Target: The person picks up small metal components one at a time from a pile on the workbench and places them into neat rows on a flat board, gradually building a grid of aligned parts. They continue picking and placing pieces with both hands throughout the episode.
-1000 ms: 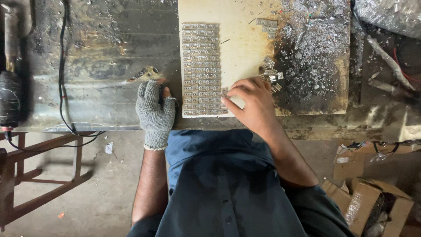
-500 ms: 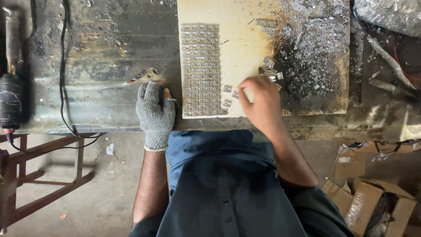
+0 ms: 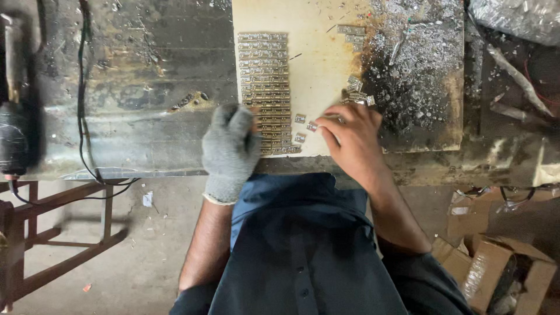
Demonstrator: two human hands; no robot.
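Small metal pieces being laid in rows on a pale board.

Most rows (image 3: pixel 265 87) are filled; loose pieces (image 3: pixel 302 128) lie beside them, a heap (image 3: pixel 357 93) remains. The gloved left hand (image 3: pixel 230 149) is curled against the rows; the right hand (image 3: pixel 350 137) pinches one piece.

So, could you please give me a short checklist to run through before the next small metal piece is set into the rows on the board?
1. Right hand at the loose pieces: ok, fingertips beside them.
2. Left hand, gloved, at the lower left of the rows: ok, resting there.
3. Rows lined up: ok higher up; lower end partly hidden by the glove, cannot tell.
4. Spare pieces within reach: ok, small pile just above the right hand.
5. Board free of shavings near the rows: ok, debris lies on its right side.
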